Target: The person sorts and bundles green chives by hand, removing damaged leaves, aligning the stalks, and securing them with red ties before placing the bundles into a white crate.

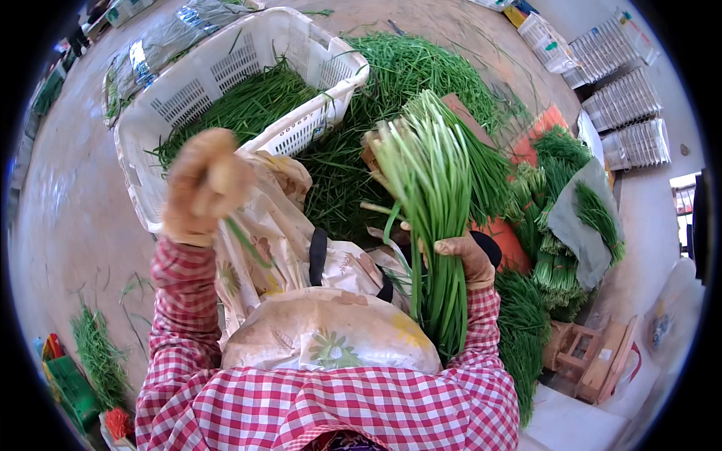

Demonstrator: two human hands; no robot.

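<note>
My right hand [468, 259], in a tan glove, is wrapped round a thick bunch of garlic chives [430, 180]. The pale stem ends point up and away; the green leaves hang down beside my lap. My left hand [207, 180], gloved too and blurred by motion, is raised at the near side of the white crate [139, 150]. Its fingers look curled in, and a blurred green chive leaf [248, 242] trails below it. A flowered apron [331, 323] covers my lap, with loose chives [338, 188] lying just beyond it.
Chive leaves [248, 105] lie in the crate, and a large loose heap [429, 68] spreads behind it. To the right are tied bundles [556, 267], a grey cloth [579, 218] and a small wooden stool [590, 357]. White crates [620, 98] stand along the right wall.
</note>
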